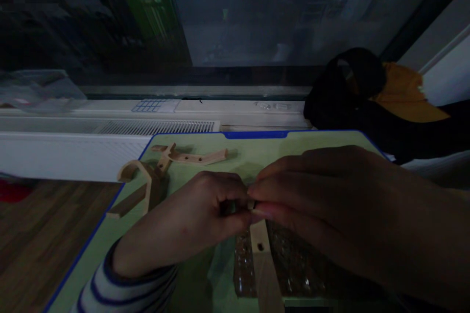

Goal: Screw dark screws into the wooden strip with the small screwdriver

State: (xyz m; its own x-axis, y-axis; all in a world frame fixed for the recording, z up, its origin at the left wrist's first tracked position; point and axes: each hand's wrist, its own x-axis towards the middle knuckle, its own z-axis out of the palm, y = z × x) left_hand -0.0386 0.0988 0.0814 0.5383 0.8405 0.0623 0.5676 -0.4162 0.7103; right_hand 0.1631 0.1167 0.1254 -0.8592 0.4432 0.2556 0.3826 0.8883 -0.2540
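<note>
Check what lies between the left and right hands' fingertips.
In the head view, a small pale piece shows between the left hand and right hand at their fingertips; fingers hide whether it joins the holed wooden strip.

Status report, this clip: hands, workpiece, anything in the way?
Left hand, right hand: fingertips close together. Wooden strip: hole showing, upper end near fingers. Space between fingertips mostly hidden.
</note>
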